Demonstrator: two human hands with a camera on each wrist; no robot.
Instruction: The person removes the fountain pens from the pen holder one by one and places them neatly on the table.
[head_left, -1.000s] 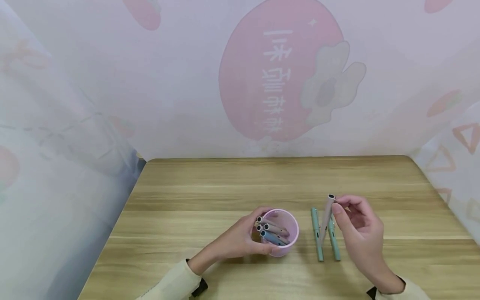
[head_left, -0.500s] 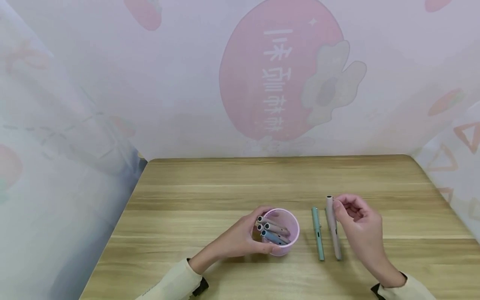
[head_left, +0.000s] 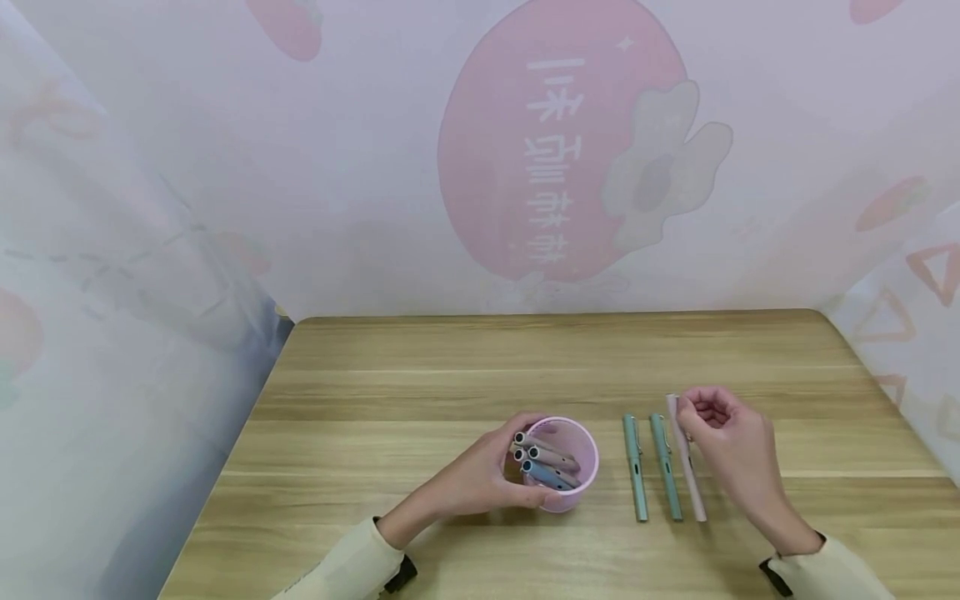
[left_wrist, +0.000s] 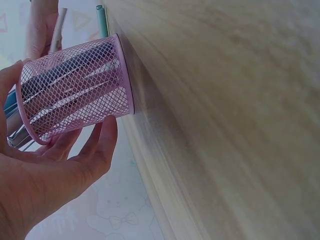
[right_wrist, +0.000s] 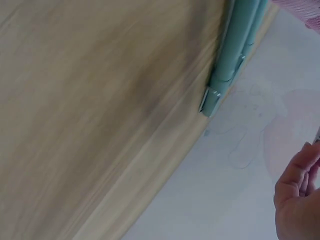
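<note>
A pink mesh cup (head_left: 577, 479) stands on the wooden table (head_left: 450, 375) with several pens (head_left: 547, 467) leaning inside it. My left hand (head_left: 517, 462) grips the cup from its left side, thumb over the far rim. In the left wrist view the cup (left_wrist: 75, 85) sits between my curled fingers (left_wrist: 95, 150). Right of the cup lie two green pens (head_left: 635, 467) (head_left: 666, 467) and a pale pink pen (head_left: 688, 471), side by side. My right hand (head_left: 686, 410) pinches the pink pen's far end with curled fingers. The green pens (right_wrist: 232, 55) also show in the right wrist view.
A printed pink and white cloth (head_left: 555, 158) hangs behind the table and along both sides. Bare wood stretches across the far half of the table and to the left of the cup. The table's rounded right corner (head_left: 825, 321) is near the cloth.
My right hand lowered the pink pen from a tilted, raised pose and laid it flat to the right of the two green pens. The left hand and cup stayed put.
</note>
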